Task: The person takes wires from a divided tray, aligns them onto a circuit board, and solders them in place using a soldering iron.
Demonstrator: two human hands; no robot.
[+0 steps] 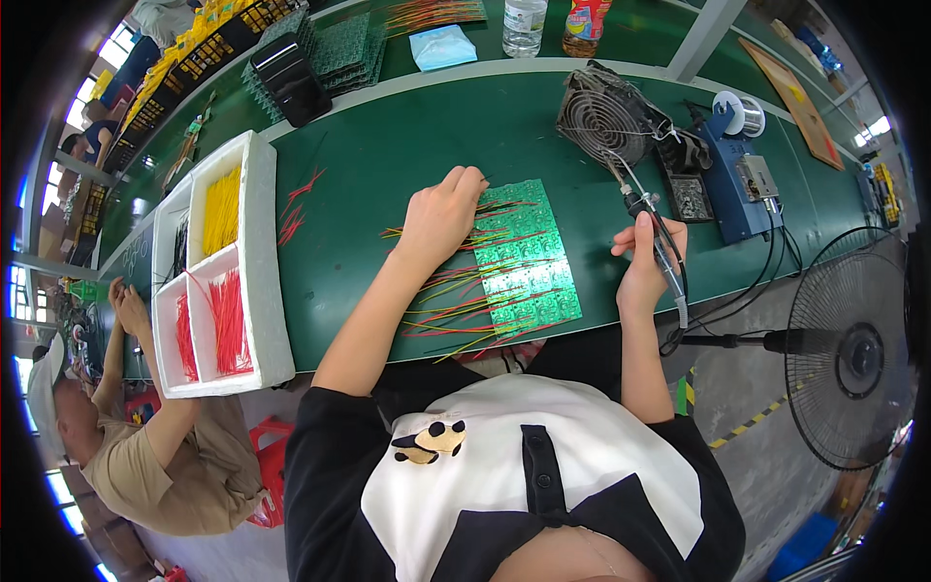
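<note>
Lying near the lower edge of the tabletop (pixel 339 184), at frame centre, the green circuit panel (pixel 531 254) is given bare room at left, past its red and yellow wires (pixel 464 308). The left hand (pixel 444 215) is curled nearly closed at its upper-left corner, any hold impossible to tell; right of centre, a soldering iron (pixel 636 202) is gripped by the right hand (pixel 648 270).

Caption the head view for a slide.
Left hand at a wired green circuit board panel, right hand holding a soldering iron.

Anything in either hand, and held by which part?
Right hand: soldering iron, by its handle. Left hand, beside the circuit board: grip cannot be told.
</note>
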